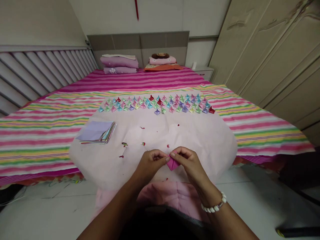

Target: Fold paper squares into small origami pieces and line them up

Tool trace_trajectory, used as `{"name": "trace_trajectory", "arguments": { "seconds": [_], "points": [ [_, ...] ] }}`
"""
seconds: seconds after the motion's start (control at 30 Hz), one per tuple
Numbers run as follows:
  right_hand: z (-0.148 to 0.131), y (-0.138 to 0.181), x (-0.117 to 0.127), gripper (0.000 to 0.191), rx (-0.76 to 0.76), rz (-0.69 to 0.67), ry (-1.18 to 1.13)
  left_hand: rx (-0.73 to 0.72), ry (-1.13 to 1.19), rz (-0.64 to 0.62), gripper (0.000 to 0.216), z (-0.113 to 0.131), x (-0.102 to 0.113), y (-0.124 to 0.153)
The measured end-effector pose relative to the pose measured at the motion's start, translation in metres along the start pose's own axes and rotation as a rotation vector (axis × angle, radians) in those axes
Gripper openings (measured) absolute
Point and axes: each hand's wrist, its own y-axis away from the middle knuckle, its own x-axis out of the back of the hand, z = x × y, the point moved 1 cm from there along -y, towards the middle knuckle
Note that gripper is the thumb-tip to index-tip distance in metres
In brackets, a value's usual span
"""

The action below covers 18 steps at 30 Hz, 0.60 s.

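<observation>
A small folded piece of magenta origami paper [172, 164] is pinched between both hands, its point facing toward me. My left hand [155, 159] grips its left upper edge between thumb and fingers. On the opposite upper edge, my right hand [184, 156] pinches it the same way; a white bead bracelet circles that wrist. Beneath them spreads a pale pink cloth [150, 133]. To the left on it lies a stack of square paper sheets [96, 131], lavender on top. Several finished folded paper pieces [160, 102] in many colours stand in rows along the far side.
A striped bedspread [45, 123] covers the bed around the cloth. Folded purple bedding [119, 64] and a pink pile [162, 61] rest by the headboard [140, 43]. White slatted rails [37, 73] run at left; a wardrobe [265, 60] stands at right.
</observation>
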Motion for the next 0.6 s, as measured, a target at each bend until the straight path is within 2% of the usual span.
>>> {"name": "trace_trajectory", "arguments": {
  "seconds": [0.13,0.33,0.5,0.6],
  "points": [
    [-0.003,-0.001,0.001,0.018,-0.002,-0.001,-0.007,0.026,-0.06,0.008,0.02,0.002,0.001,0.001],
    [0.003,0.0,-0.002,0.017,-0.051,0.093,-0.141,0.006,-0.067,0.013,0.026,0.003,0.0,0.001],
    [0.003,0.002,-0.007,0.017,-0.037,0.106,-0.131,0.058,-0.05,-0.101,0.029,-0.008,-0.009,0.002],
    [0.002,0.004,-0.01,0.024,-0.063,0.079,-0.134,0.107,-0.014,-0.104,0.029,-0.018,-0.014,0.004]
  ]
}}
